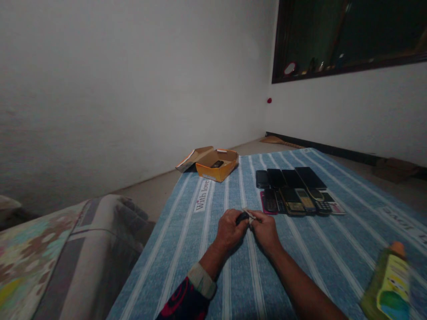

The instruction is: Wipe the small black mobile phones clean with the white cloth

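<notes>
My left hand (228, 230) is closed around a small black object (241, 218) that looks like a mobile phone, mostly hidden by the fingers. Against it, my right hand (266, 230) pinches a pale, crumpled cloth (250, 216). Both hands meet above the middle of the striped blue tablecloth (213, 262). Just beyond my right hand lie two rows of phones: dark smartphones such as this large one (310, 178) at the back, and keypad phones such as this gold one (291, 201) in front.
An open orange cardboard box (216, 172) with a dark phone (217, 164) inside stands at the far left of the table, its lid (195, 158) folded back. A yellow-green bottle (388, 284) with an orange cap is at the near right. A fabric-covered seat (96, 253) is on the left.
</notes>
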Motion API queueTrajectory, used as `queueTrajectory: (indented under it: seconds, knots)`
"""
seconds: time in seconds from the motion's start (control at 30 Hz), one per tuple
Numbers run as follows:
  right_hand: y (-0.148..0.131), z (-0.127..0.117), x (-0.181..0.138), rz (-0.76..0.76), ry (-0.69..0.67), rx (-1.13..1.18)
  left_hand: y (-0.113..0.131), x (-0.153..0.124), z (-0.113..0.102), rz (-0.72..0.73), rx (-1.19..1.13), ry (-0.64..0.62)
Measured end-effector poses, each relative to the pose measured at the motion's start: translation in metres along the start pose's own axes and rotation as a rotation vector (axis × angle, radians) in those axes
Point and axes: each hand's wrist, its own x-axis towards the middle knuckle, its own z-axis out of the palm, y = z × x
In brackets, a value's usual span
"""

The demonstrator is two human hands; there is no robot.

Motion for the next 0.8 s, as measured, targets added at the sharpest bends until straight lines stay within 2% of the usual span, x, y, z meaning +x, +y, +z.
queueTrajectory:
  seconds: [0.17,0.37,0.63,0.8]
  knots:
    - [-0.017,0.001,-0.002,0.263,0.035,0.228,0.003,-0.002,0.003,-0.002,-0.187,0.087]
    - [-0.020,0.004,-0.002,0.349,0.035,0.423,0.007,-0.003,0.008,0.009,-0.276,0.206]
    - [-0.024,0.004,-0.004,0.231,0.095,0.268,0.009,-0.001,0.003,0.064,-0.332,0.194]
    - [-0.025,0.003,-0.005,0.016,0.085,0.087,0.015,-0.002,-0.012,0.057,-0.415,0.110]
